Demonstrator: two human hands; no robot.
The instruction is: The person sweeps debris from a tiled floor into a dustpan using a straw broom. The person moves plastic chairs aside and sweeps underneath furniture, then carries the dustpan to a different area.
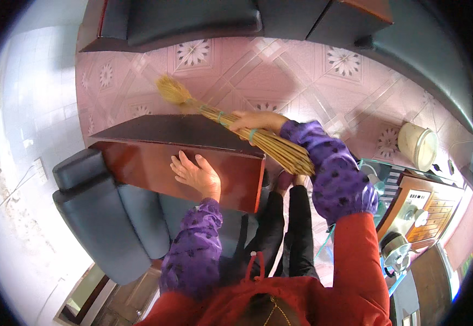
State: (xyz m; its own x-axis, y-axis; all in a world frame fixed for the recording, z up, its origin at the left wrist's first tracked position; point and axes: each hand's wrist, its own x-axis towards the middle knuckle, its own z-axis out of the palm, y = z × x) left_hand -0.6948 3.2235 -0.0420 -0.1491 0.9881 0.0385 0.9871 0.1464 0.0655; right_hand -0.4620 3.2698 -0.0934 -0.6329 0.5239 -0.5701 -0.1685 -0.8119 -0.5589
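My right hand (257,122) grips the bound stalks of a straw broom (220,118). The broom slants from near my right forearm to its frayed yellow bristle end, over the pink floor at the upper left. Green ties wrap the stalks. My left hand (195,173) is over the reddish-brown wooden panel of a low piece of furniture (236,175), fingers spread, nothing in it. Whether its palm touches the panel I cannot tell. Both forearms wear purple sleeve covers.
Dark padded sofas stand along the top (191,20) and at the lower left (102,220). A pale bucket (418,146) sits on the patterned floor (261,77) at the right. Nearer, a glass table (383,167) bears a wooden tray (428,203) and a metal pot (395,248).
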